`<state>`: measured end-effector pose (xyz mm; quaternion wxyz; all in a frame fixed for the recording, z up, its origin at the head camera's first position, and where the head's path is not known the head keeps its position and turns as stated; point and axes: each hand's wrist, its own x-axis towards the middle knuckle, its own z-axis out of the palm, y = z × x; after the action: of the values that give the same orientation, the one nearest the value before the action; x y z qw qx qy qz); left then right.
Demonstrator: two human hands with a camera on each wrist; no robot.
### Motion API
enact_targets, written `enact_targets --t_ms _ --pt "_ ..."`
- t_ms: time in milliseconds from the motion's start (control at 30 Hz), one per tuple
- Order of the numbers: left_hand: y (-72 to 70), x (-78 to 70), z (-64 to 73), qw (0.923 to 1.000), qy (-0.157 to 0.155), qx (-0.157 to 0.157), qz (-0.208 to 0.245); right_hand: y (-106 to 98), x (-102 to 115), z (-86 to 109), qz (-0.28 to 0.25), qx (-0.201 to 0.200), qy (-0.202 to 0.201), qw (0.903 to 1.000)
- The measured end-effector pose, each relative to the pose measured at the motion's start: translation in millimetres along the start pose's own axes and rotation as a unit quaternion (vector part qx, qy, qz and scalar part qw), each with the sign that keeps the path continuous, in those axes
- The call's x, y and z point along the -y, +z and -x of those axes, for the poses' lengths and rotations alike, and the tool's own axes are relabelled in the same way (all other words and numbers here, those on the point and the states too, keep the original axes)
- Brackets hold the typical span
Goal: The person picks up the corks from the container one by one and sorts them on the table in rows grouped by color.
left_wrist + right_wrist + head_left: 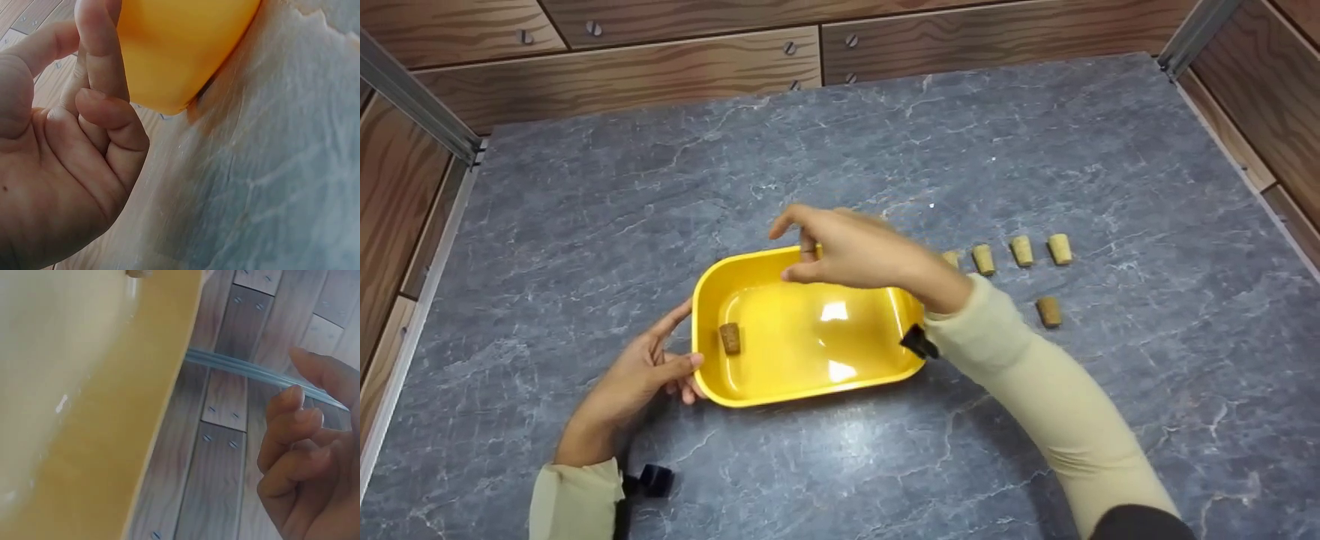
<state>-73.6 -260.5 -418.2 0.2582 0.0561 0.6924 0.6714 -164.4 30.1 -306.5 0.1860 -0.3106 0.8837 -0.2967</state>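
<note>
A yellow plastic tub point(780, 375) stands on the marbled tabletop in the head view, one brown cork point(730, 339) lying inside near its left end. My left hand point(649, 367) holds the tub's left end, thumb at the rim and other fingers along the outer wall. Above the tub's far side is my right hand point(847, 247), thumb and forefinger apart with nothing between them. The right wrist view shows its other fingers point(295, 464) loosely bent beside the tub wall point(112, 455). Part of the tub's far rim is hidden behind this hand.
Right of the tub, several pale corks stand in a row, among them one cork point(1059, 249) at the right end; the right wrist partly covers the leftmost. A darker cork point(1048, 311) is nearer me. Wood-patterned panels point(675, 67) border the table point(585, 202).
</note>
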Motion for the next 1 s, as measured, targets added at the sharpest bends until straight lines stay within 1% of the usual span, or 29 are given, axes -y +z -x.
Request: enact_targets --t_ms 167,300,433,567,733,1000 --pt "0.6 -0.4 -0.6 1.0 -0.002 0.002 -0.004 16.2 0.0 -21.7 0.027 0.04 -0.005 0.9988" --pt "-0.1 -1.5 -0.2 0.9999 -0.003 -0.001 -0.01 31.9 0.9 -37.7 0.067 0.072 0.001 0.9951" --pt "-0.2 -2.1 0.8 0.9998 -0.008 -0.008 -0.015 49.2 2.8 -50.1 0.12 0.102 -0.002 0.9875" --pt "1.2 -1.6 0.4 1.0 -0.008 -0.004 -0.004 63.6 2.0 -57.3 0.155 0.13 -0.013 0.9792" --pt "2.1 -0.4 -0.5 0.9999 -0.004 0.0 0.009 72.4 -1.9 -61.9 0.171 0.159 -0.007 0.9723" --pt "1.0 1.2 -0.4 0.9999 -0.003 -0.001 0.016 76.6 -5.1 -66.0 0.158 0.177 -0.016 0.9712"
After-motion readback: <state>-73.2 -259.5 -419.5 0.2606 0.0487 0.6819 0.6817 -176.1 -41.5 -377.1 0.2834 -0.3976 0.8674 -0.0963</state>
